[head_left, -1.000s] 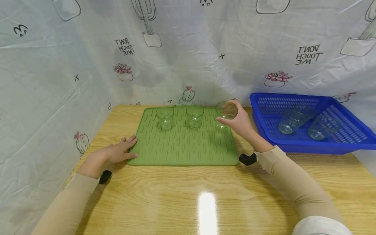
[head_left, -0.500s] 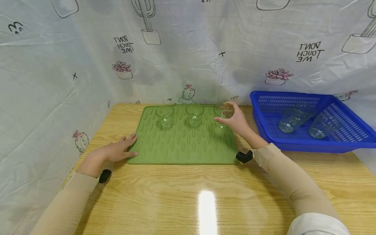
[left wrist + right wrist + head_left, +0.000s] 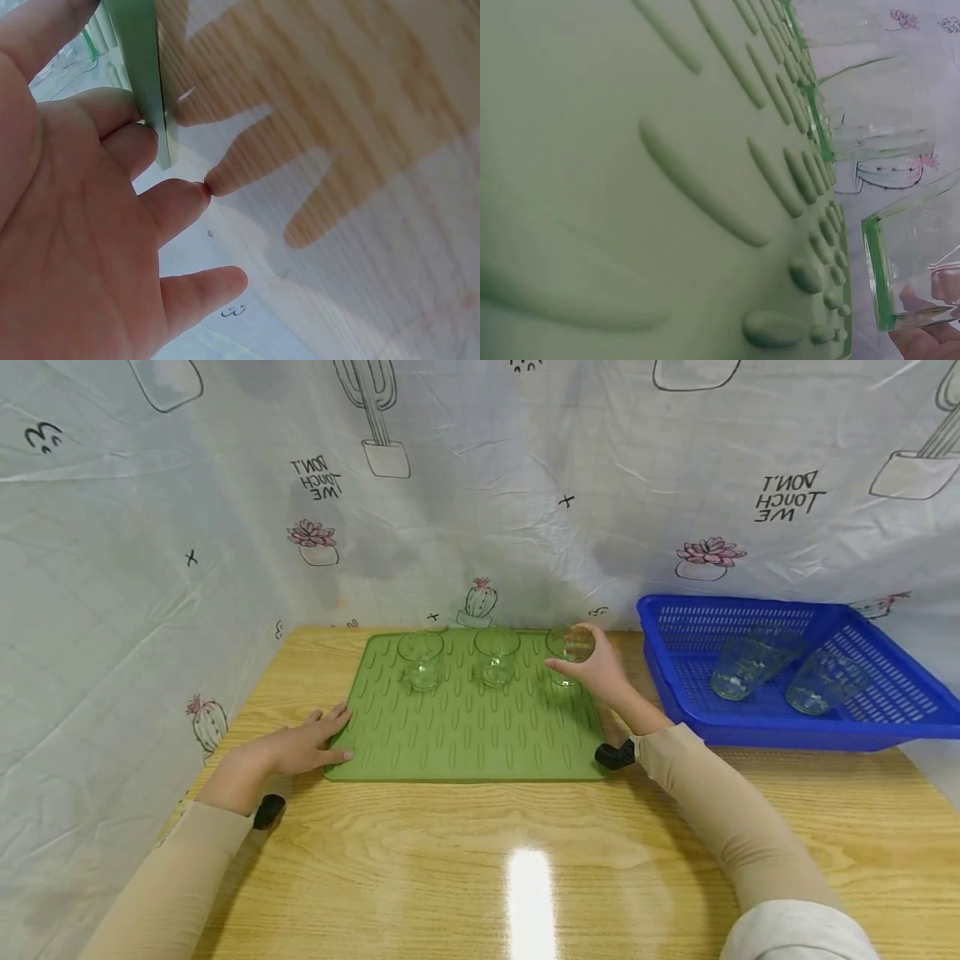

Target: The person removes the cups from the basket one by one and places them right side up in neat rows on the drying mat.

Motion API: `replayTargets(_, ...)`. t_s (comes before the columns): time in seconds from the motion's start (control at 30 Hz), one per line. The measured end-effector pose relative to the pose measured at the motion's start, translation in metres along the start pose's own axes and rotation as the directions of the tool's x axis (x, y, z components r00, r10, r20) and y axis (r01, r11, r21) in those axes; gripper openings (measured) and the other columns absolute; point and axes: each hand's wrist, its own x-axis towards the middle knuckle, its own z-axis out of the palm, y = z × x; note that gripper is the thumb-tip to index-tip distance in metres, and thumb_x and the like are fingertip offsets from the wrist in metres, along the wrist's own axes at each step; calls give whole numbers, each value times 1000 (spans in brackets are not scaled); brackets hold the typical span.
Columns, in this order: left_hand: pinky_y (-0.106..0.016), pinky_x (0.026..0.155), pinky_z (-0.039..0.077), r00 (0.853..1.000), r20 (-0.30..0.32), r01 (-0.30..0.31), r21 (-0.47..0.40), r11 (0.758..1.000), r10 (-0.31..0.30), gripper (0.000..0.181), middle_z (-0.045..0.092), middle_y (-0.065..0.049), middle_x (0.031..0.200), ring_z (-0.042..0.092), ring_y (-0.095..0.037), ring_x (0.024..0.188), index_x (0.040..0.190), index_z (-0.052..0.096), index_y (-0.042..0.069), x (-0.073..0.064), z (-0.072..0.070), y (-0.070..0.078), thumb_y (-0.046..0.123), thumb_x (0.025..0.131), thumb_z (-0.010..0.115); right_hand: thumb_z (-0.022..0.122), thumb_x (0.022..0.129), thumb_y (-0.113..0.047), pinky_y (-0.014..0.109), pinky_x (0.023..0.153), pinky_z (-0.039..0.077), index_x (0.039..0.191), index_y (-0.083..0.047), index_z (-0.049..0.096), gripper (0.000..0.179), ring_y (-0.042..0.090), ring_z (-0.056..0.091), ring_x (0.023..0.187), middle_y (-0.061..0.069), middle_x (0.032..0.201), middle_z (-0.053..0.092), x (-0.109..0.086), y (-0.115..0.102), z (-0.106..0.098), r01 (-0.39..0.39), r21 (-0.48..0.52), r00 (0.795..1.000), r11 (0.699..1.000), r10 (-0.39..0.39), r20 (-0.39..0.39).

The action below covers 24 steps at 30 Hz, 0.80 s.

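Observation:
My right hand [image 3: 603,672] grips a clear drinking glass [image 3: 564,678] by its side, thumb in front and fingers behind, over the back right of the green ridged mat [image 3: 465,735]. In the right wrist view, the base of this glass [image 3: 877,274] is close to the mat and a little tilted; fingers [image 3: 934,341] show at its side. Two more glasses stand upright along the back of the mat, a left glass [image 3: 422,662] and a middle glass [image 3: 497,658]. My left hand [image 3: 300,748], fingers spread, rests at the mat's left edge [image 3: 150,82].
A blue plastic basket [image 3: 787,733] stands to the right of the mat, with several glasses [image 3: 817,685] leaning inside. The wooden table [image 3: 390,860] runs in front. A patterned sheet [image 3: 480,527] hangs behind and on the left.
My right hand has moved slightly left with the glass, bringing it nearer the middle one. The left hand has stayed at the mat's edge.

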Motion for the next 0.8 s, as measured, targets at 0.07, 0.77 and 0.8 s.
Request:
replayTargets(0.07, -85, 103, -7, 1000, 1, 3, -1, 1000, -3, 91, -6, -27, 168, -13, -56, 148, 163, 9, -4, 0, -1, 0, 45, 105, 58, 83, 90, -13, 52, 103, 49, 151, 4, 35, 80, 38, 55, 129, 26, 146, 51, 2, 2, 1, -1, 12, 1000, 1000, 1, 7)
replayTargets(0.77, -84, 105, -3, 1000, 3, -11, 3, 1000, 11, 90, -5, -27, 168, -12, -57, 147, 163, 10, -5, 0, -2, 0, 43, 105, 59, 84, 89, -25, 54, 105, 47, 156, 1, 27, 92, 38, 51, 133, 23, 149, 49, 13, 23, 5, -34, 17, 999, 999, 33, 36)
replayTargets(0.8, -84, 105, -3, 1000, 3, -13, 1, 1000, 13, 89, -5, -27, 168, -12, -57, 147, 163, 10, -5, 0, -2, 0, 43, 105, 59, 84, 90, -25, 54, 106, 46, 157, 1, 26, 92, 38, 51, 134, 23, 149, 48, 13, 24, 5, -38, 17, 999, 999, 37, 37)
